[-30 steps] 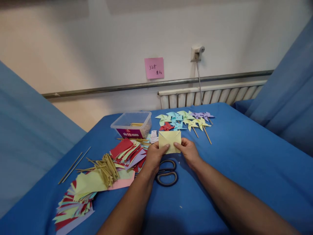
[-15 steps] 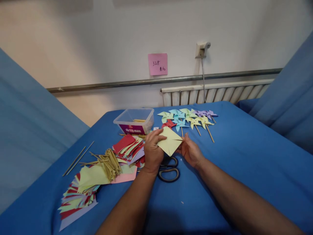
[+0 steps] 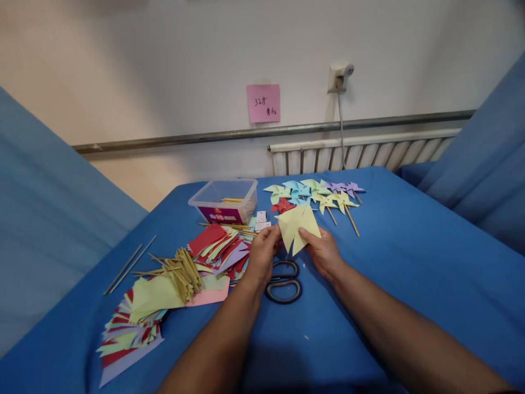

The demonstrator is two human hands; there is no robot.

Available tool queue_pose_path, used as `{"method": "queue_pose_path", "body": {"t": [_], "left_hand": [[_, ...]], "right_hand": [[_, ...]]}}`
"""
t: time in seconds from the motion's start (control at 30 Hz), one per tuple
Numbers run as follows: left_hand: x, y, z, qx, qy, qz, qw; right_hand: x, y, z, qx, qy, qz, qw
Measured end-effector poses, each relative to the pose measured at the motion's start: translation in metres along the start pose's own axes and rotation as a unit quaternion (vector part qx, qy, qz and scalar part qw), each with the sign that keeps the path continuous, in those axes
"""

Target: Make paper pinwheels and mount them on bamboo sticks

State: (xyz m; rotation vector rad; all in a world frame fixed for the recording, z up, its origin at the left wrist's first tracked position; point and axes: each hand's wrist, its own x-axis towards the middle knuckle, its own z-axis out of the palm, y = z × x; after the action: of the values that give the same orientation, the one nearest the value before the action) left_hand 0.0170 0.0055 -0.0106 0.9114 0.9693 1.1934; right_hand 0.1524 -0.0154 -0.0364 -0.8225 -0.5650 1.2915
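A pale yellow paper square (image 3: 296, 221) with slits cut in from its corners is held up over the blue table. My right hand (image 3: 326, 251) grips its right side, thumb on the front face and fingers behind. At the left corner, my left hand (image 3: 262, 251) is closed on the paper, its fingertips partly hidden. Black-handled scissors (image 3: 284, 291) lie just below my hands, their blades hidden by the left wrist. Behind the square rest finished paper pinwheels on sticks, among them a red pinwheel (image 3: 283, 206) and a yellow pinwheel (image 3: 343, 202).
Left of my hands lie a stack of coloured paper squares (image 3: 217, 246), a pile of short sticks (image 3: 184, 276) and fanned cut papers (image 3: 131, 331). A clear plastic box (image 3: 223, 191) with sticks stands behind them. Two loose sticks (image 3: 130, 265) lie farther left; small white boxes (image 3: 261, 221) sit near the clear box.
The yellow paper square has turned and shifted slightly right. My right thumb now presses on its face, while my left hand has slid from its front to the left corner.
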Motion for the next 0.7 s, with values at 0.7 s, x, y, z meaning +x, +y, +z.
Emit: {"method": "queue_pose_path", "body": {"t": [0.7], "left_hand": [[-0.002,0.009,0.001,-0.117,0.030,-0.029,0.992]], "right_hand": [[0.001,-0.002,-0.003,-0.104,0.015,-0.055,0.993]]}}
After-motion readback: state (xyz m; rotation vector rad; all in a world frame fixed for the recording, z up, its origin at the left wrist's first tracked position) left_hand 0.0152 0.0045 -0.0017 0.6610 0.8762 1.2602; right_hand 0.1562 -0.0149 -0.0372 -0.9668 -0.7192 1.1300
